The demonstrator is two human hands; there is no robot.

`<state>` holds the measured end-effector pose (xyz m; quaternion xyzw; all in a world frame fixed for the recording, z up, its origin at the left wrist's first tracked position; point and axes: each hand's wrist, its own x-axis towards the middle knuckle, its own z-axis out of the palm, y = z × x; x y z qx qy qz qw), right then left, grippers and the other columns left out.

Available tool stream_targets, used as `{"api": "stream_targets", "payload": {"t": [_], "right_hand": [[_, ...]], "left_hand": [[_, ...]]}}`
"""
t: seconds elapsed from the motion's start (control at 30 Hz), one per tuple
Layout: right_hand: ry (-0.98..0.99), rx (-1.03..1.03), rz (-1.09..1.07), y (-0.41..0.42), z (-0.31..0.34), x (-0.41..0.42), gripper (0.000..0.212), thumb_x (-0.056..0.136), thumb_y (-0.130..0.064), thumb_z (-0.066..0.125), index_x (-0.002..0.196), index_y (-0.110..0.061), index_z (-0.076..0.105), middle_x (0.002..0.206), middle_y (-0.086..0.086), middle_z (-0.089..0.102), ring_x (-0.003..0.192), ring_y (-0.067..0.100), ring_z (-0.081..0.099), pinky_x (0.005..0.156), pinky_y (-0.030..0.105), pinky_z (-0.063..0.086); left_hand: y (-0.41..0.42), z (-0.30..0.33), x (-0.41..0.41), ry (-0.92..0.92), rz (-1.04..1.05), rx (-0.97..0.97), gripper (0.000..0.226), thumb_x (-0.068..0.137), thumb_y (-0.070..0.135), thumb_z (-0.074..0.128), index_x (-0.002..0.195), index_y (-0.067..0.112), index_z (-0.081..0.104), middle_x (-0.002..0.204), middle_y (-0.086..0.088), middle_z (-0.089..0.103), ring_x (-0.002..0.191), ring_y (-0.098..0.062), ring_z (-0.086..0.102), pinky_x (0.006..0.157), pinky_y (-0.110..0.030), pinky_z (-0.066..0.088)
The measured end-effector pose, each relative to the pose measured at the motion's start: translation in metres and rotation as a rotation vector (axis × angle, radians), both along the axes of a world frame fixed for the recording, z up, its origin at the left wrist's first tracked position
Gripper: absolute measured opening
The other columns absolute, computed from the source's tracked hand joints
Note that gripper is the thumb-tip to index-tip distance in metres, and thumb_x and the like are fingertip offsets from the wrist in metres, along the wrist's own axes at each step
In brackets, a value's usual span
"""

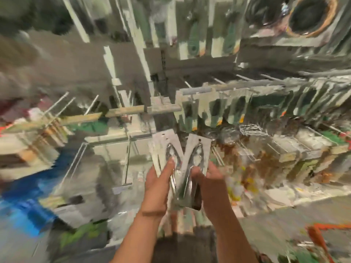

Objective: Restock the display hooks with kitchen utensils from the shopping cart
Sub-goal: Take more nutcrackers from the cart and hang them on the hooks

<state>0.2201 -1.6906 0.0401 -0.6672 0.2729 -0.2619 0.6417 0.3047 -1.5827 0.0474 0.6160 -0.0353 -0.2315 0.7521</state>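
the left hand point(158, 184) grips the lower part of a white backing card carrying a shiny metal utensil point(167, 154), its thumb laid up across the front of the pack and the fingers behind. the right hand point(207, 182) holds a second white card with the same kind of shiny metal utensil point(195, 158), thumb curled on the front, fingers wrapped round the back. the two packs are fanned apart at the top in a v and cross or touch low down, between the hands, at about chest height in front of the shelving. each card is tall and narrow with a small hanging hole near its upper edge; the utensil on it looks like a pair of silvery arms joined at the top and spreading downward, under clear glossy film. what tool it is, i cannot tell through the blur.

beyond the cards, a row of metal display hooks point(245, 77) juts out from the rack, with green-and-white carded goods point(224, 112) hanging tightly along them. a wire-mesh metal utensil point(250, 129) lies just under that row. a blue smeared shape point(26, 209) sits low on the left.
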Motion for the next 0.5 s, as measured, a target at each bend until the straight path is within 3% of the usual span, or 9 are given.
{"api": "stream_targets", "payload": {"t": [0.07,0.13,0.23,0.3,0.4,0.43,0.5], "right_hand": [[0.005,-0.023,0.048,0.017,0.004,0.023,0.016,0.091,-0.029,0.066,0.105,-0.022,0.07,0.091,0.002,0.075,0.086,0.031,0.071,0.076,0.05,0.06],[0.008,-0.016,0.087,0.028,0.006,0.038,0.008,0.095,-0.024,0.065,0.102,-0.021,0.069,0.085,0.004,0.074,0.079,0.029,0.07,0.07,0.041,0.057],[0.026,0.012,0.185,0.037,0.012,0.058,0.008,0.099,-0.025,0.061,0.093,-0.026,0.065,0.082,0.018,0.066,0.071,0.04,0.063,0.069,0.051,0.057],[0.015,0.068,0.212,0.04,0.017,0.067,0.007,0.094,-0.025,0.063,0.091,-0.03,0.067,0.083,0.009,0.07,0.075,0.029,0.066,0.072,0.045,0.056],[0.021,0.077,0.228,0.033,0.022,0.078,0.021,0.083,-0.03,0.066,0.104,-0.032,0.069,0.096,-0.001,0.075,0.093,0.026,0.072,0.085,0.047,0.059],[0.027,0.061,0.24,0.03,0.023,0.08,0.016,0.086,-0.026,0.065,0.101,-0.031,0.069,0.089,-0.004,0.074,0.086,0.024,0.071,0.08,0.046,0.058],[0.034,0.057,0.239,0.024,0.027,0.083,0.016,0.094,-0.013,0.062,0.092,-0.028,0.067,0.069,-0.009,0.067,0.067,0.013,0.064,0.067,0.039,0.05]], "left_hand": [[0.021,0.001,0.015,-0.021,0.073,-0.002,0.013,0.098,0.028,0.069,0.111,0.024,0.069,0.093,0.018,0.079,0.089,0.004,0.074,0.081,-0.021,0.058],[0.036,-0.002,0.026,-0.03,0.105,-0.001,0.013,0.099,0.024,0.068,0.112,0.023,0.07,0.096,0.018,0.079,0.093,0.004,0.073,0.091,-0.023,0.057],[0.052,0.001,0.039,-0.031,0.156,-0.006,0.026,0.099,0.024,0.067,0.124,0.018,0.07,0.115,0.002,0.079,0.111,-0.018,0.073,0.106,-0.044,0.053],[0.055,0.002,0.042,-0.033,0.183,-0.044,0.031,0.099,0.023,0.067,0.129,0.017,0.068,0.119,-0.003,0.077,0.114,-0.025,0.072,0.106,-0.05,0.052],[0.054,0.006,0.046,-0.048,0.223,-0.063,0.026,0.098,0.018,0.068,0.124,0.016,0.067,0.109,0.003,0.08,0.102,-0.015,0.076,0.089,-0.033,0.059],[0.053,0.007,0.047,-0.056,0.21,-0.069,0.025,0.099,0.017,0.067,0.124,0.015,0.067,0.108,0.003,0.08,0.101,-0.015,0.076,0.085,-0.028,0.06],[0.049,0.011,0.049,-0.061,0.184,-0.071,0.027,0.099,0.019,0.066,0.126,0.013,0.068,0.113,-0.005,0.079,0.106,-0.024,0.075,0.088,-0.036,0.06]]}}
